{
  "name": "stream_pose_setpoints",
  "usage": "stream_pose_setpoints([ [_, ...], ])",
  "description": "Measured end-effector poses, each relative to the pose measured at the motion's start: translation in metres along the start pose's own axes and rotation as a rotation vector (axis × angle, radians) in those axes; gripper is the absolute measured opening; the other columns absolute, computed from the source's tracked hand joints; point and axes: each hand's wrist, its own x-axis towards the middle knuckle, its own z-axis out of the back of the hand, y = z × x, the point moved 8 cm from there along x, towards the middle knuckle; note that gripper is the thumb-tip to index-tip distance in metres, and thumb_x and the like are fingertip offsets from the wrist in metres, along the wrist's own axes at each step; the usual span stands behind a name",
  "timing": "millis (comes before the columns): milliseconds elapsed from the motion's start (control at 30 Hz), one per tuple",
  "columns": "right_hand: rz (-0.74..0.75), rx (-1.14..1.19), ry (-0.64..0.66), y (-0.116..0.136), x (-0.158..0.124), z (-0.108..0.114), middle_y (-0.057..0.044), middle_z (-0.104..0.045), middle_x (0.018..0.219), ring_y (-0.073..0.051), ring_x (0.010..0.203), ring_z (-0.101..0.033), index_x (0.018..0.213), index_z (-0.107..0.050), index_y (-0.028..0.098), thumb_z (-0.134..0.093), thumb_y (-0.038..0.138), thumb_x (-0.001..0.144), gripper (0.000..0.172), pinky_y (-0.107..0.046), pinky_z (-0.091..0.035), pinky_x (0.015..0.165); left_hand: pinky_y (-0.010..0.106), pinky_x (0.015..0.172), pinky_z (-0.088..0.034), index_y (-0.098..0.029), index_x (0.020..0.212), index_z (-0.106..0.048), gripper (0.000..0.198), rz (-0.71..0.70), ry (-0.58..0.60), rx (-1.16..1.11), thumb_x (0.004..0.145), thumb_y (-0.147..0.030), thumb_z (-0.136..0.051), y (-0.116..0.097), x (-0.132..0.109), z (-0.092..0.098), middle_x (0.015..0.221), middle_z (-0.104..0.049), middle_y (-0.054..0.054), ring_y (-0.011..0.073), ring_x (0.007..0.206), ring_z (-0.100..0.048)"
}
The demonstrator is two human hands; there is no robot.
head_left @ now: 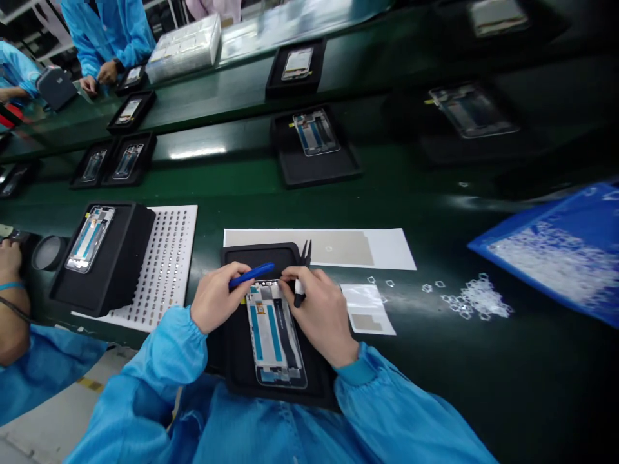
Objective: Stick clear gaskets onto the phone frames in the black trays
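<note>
A: Status of hands?

B: Left hand [214, 298] is closed around a blue stick tool [252, 274], grip tight, tip held over the top edge of the phone frame [275, 335]. Right hand [322, 310] is closed on black tweezers [304, 265], prongs pointed up and away; fingertips are pressed at the frame's top right corner.

A: Frame location?

B: Laid flat in a black tray [242, 361] on the green worktop [435, 361], directly in front of the person, between both blue sleeves. Open side up, blue strips seen inside.

A: Surroundings?

B: A white backing sheet [387, 248] is placed just behind the tray. A small liner piece [370, 312] lies right of the right hand. Small clear parts [476, 299] are scattered further right, near a blue bag [556, 258]. To the left, a second frame is propped on a black stand [120, 270] over a perforated white sheet [169, 258]. More trays with frames [314, 145] are lined up behind. A co-worker's arm [9, 303] is seen at far left; another person in blue [109, 32] at top left.
</note>
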Motion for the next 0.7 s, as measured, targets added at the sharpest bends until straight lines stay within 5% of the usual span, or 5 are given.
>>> stream_pose_setpoints([
  [267, -0.161, 0.255, -0.138, -0.018, -0.001, 0.018, -0.002, -0.067, 0.084, -0.018, 0.072, -0.065, 0.098, -0.056, 0.021, -0.058, 0.031, 0.091, 0.012, -0.028, -0.050, 0.065, 0.028, 0.076, -0.052, -0.021, 0.101, -0.065, 0.021, 0.137, -0.086, -0.110, 0.092, -0.034, -0.052, 0.034, -0.042, 0.009, 0.095, -0.073, 0.004, 0.0191, 0.087, -0.069],
  [400, -0.096, 0.000, -0.205, -0.023, -0.003, 0.048, -0.005, -0.067, 0.085, -0.021, 0.076, -0.064, 0.094, -0.059, 0.021, -0.053, 0.032, 0.092, 0.012, -0.032, -0.047, 0.066, 0.031, 0.079, -0.053, -0.022, 0.105, -0.065, 0.026, 0.224, -0.079, -0.021, 0.092, -0.039, -0.051, 0.053, -0.058, 0.013, 0.097, -0.073, 0.005, 0.0217, 0.090, -0.069],
  [533, -0.319, -0.453, -0.279, -0.083, -0.025, 0.108, -0.009, -0.059, 0.069, -0.025, 0.065, -0.056, 0.092, -0.063, 0.023, -0.058, 0.034, 0.087, 0.014, -0.034, -0.031, 0.051, 0.036, 0.087, -0.052, -0.023, 0.119, -0.063, 0.038, 0.341, -0.055, 0.057, 0.090, -0.045, -0.051, 0.069, -0.082, 0.012, 0.101, -0.072, 0.006, 0.0243, 0.096, -0.068],
  [700, -0.264, -0.414, -0.289, -0.117, -0.058, 0.130, -0.010, -0.058, 0.072, -0.025, 0.064, -0.055, 0.092, -0.065, 0.022, -0.053, 0.020, 0.082, 0.016, -0.034, -0.033, 0.050, 0.035, 0.064, -0.058, -0.029, 0.141, -0.049, 0.067, 0.344, -0.067, 0.082, 0.079, -0.054, -0.056, 0.072, -0.109, -0.020, 0.102, -0.068, 0.008, 0.0271, 0.081, -0.070],
])
